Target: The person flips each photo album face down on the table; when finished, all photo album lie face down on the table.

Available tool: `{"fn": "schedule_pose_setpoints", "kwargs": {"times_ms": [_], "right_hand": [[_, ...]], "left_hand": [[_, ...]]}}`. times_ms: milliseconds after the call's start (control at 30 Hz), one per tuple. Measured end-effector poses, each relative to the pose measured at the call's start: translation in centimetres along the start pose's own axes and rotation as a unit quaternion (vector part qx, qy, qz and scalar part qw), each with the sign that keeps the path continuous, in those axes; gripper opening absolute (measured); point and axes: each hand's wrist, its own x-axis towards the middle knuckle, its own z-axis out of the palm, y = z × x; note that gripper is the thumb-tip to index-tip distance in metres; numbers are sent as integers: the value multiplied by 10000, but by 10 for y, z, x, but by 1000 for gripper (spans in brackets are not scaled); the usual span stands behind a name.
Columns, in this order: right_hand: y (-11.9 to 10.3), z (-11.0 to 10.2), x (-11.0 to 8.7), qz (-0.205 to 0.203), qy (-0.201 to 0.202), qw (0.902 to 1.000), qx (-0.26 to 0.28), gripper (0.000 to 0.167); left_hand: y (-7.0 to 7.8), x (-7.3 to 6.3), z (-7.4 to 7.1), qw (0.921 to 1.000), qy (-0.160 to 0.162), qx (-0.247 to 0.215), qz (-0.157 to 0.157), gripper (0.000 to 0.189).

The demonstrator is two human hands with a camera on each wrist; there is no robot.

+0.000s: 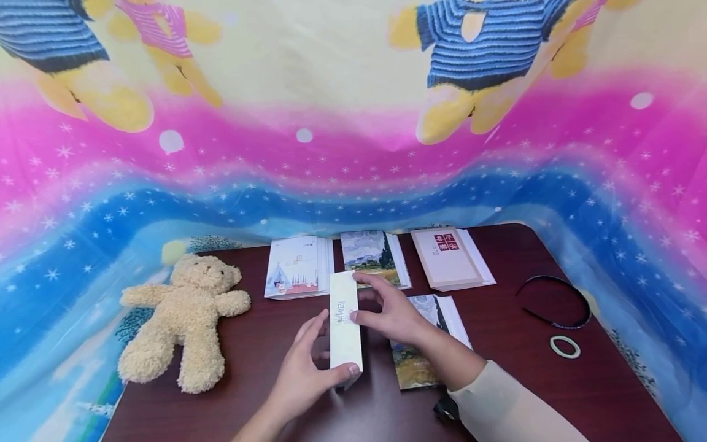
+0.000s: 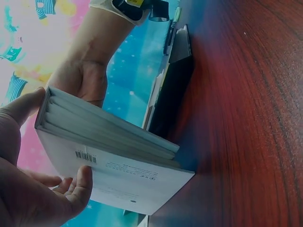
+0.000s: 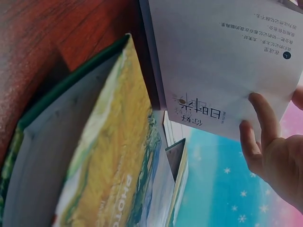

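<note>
A white photo album (image 1: 345, 325) stands on edge above the table, its lettered spine up, between my two hands. My left hand (image 1: 306, 368) grips its near end, thumb at the top corner and fingers against the barcoded back cover (image 2: 118, 175). At the far end, my right hand (image 1: 394, 313) holds it from the right; its fingers (image 3: 262, 118) touch the lettered front cover (image 3: 203, 61). In the left wrist view the page edges (image 2: 104, 118) face the camera. Under my right forearm lies an album with a painted landscape cover (image 1: 417, 368).
Along the back lie a white album with a tent picture (image 1: 293, 267), a landscape album (image 1: 370, 255) and a beige album with red characters (image 1: 450, 258). A teddy bear (image 1: 188, 325) lies at left. A black headband (image 1: 558, 301) and a pale ring (image 1: 564, 347) are at right.
</note>
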Motion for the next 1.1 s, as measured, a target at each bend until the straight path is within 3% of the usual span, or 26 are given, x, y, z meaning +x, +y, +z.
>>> {"fn": "schedule_pose_setpoints", "kwargs": {"times_ms": [467,1100], "right_hand": [[5,-6,-8,297,4,9992,254,77],[30,-3,-8,1055,-245,9897,937,78]], "left_hand": [[-10,6,0,9992,-400,10,52,102],[-21,6,-2,9929,-669,983,17,116]]}}
